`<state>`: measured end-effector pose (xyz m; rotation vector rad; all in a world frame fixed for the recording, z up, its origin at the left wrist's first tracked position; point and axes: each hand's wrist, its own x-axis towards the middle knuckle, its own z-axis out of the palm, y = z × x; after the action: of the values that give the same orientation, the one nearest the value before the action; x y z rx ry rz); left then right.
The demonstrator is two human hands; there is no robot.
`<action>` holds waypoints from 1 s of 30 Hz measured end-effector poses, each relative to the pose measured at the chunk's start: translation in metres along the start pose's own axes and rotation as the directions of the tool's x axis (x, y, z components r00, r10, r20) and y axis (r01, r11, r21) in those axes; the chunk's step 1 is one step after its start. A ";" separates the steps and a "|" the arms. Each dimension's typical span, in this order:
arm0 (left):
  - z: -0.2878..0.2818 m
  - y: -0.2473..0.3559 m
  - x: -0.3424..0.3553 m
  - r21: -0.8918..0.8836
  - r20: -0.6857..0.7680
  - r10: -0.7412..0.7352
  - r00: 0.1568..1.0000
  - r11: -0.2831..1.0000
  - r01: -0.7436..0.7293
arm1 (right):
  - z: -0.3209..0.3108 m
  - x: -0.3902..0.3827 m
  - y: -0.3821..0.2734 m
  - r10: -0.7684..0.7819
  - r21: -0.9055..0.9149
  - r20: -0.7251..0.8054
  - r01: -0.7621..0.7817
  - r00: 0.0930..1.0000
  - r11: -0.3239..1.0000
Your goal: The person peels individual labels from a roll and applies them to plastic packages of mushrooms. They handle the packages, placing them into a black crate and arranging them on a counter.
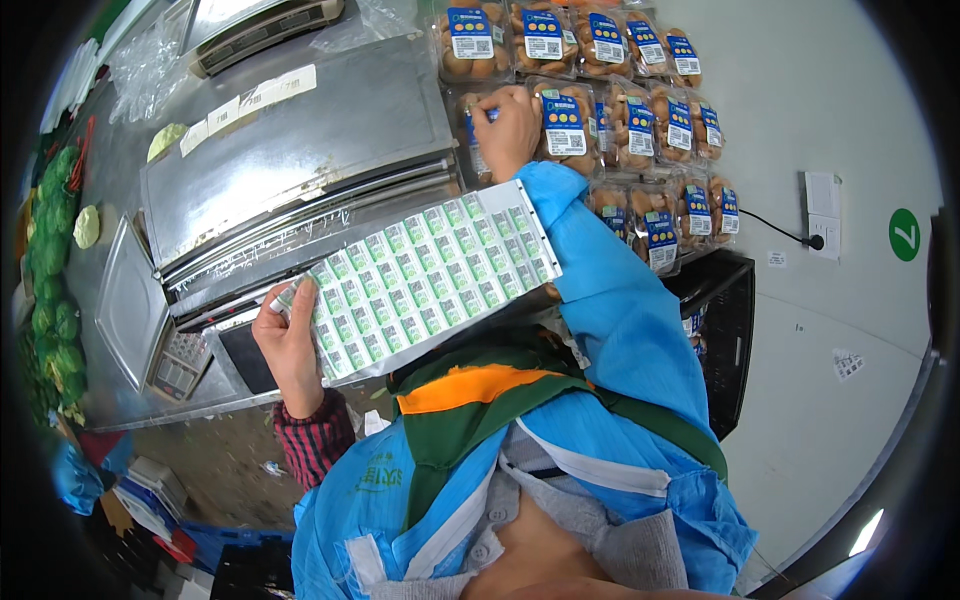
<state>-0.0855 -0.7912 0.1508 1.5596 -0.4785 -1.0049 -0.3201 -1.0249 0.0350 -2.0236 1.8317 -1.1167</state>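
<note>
My left hand [290, 335] grips the left end of a sheet of small green-and-white stickers [420, 275], thumb on top. The sheet is tilted across my front, its right end in front of my right sleeve. Over at the back, my right hand [508, 130] is at a clear plastic pack [470, 150] of round brown produce with a blue-and-white label. Its fingers are bent and pressed together on the pack's top; whatever is between them is hidden. Right beside it lies another labelled pack [566, 125].
Several more packs [640, 130] lie in rows to the right, against a pale wall with a socket [822, 235]. A metal wrapping machine [300, 170] fills the left of the bench. A scale [180, 360], green netted produce [55, 290] and a black crate [735, 340] stand around.
</note>
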 end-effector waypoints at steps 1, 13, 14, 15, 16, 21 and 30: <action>-0.001 0.000 0.001 0.004 0.004 0.001 1.000 1.000 -0.001 | -0.001 0.002 0.003 -0.022 -0.035 0.016 0.023 1.000 0.999; 0.009 -0.001 0.002 0.015 0.036 0.003 0.999 1.000 -0.003 | -0.140 0.012 -0.063 -0.566 0.448 0.671 0.347 0.479 0.824; 0.012 0.000 0.003 0.017 0.044 -0.009 0.999 1.000 0.008 | -0.141 0.012 -0.063 -0.578 0.444 0.653 0.371 0.490 0.816; 0.015 0.001 0.003 0.019 0.052 -0.020 0.998 1.000 0.019 | -0.143 0.011 -0.063 -0.590 0.440 0.634 0.395 0.500 0.807; 0.017 0.002 0.001 0.040 0.021 -0.028 0.999 0.999 0.027 | -0.143 0.006 -0.060 -0.606 0.459 0.599 0.396 0.524 0.795; 0.025 0.004 0.005 0.014 0.019 -0.104 0.994 0.994 0.104 | -0.147 0.001 -0.057 -0.626 0.441 0.558 0.444 0.545 0.780; 0.029 0.009 0.012 -0.066 -0.018 -0.112 0.993 0.992 0.111 | -0.037 0.122 -0.013 0.126 0.769 0.431 -0.437 0.893 0.466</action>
<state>-0.1003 -0.8195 0.1564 1.5512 -0.3431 -1.0774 -0.3398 -1.1217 0.1170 -1.1339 1.0181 -1.1577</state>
